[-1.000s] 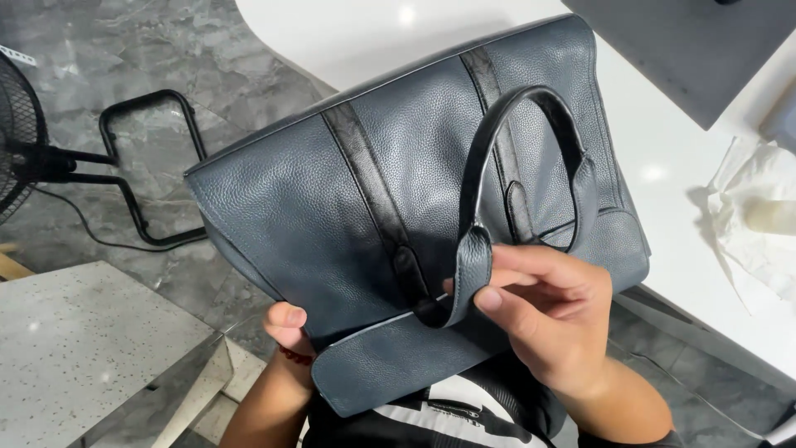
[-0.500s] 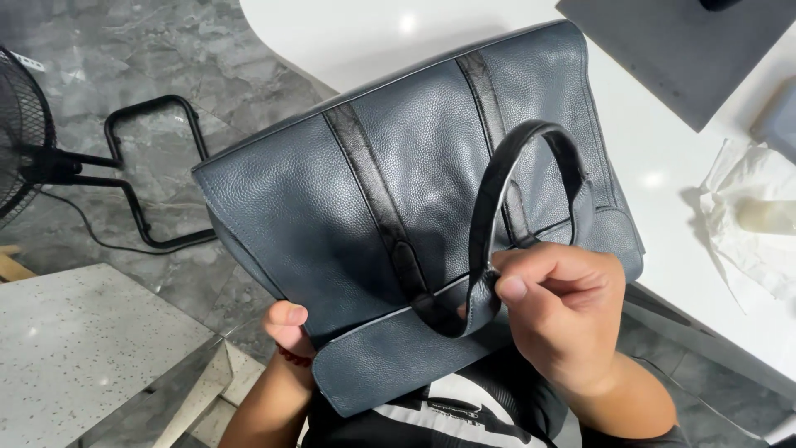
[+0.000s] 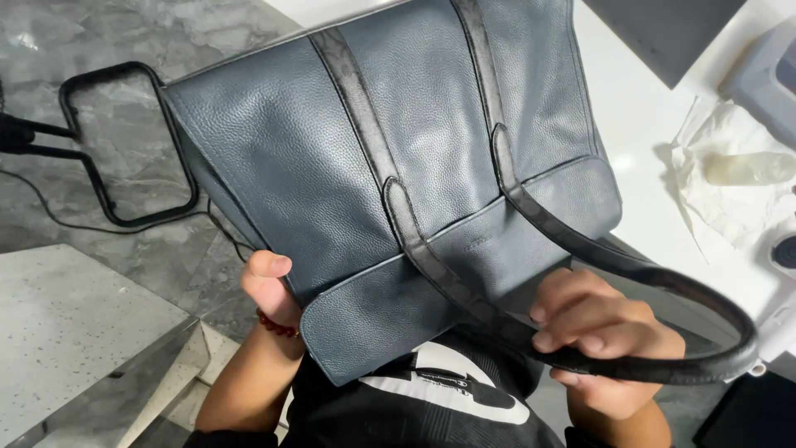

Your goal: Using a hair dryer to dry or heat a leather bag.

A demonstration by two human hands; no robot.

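A dark navy leather tote bag (image 3: pixel 332 158) with two black straps running down its face fills the middle of the head view, held up above my lap. My left hand (image 3: pixel 267 286) grips its lower left edge from behind, only the thumb and wrist showing. My right hand (image 3: pixel 605 353) is closed around the black looped handle (image 3: pixel 663 282), which is pulled out toward the right, away from the bag.
A white table (image 3: pixel 638 124) lies behind the bag with crumpled white wrapping (image 3: pixel 721 178), a small clear bottle (image 3: pixel 750 168) and a dark grey flat panel (image 3: pixel 663 33). A black metal stand (image 3: pixel 99 149) and cable sit on the grey marble floor at left. A pale stone slab (image 3: pixel 75 332) lies lower left.
The bag has come closer and fills more of the view. My right hand has drawn the handle down and out to the right, stretching the loop away from the bag.
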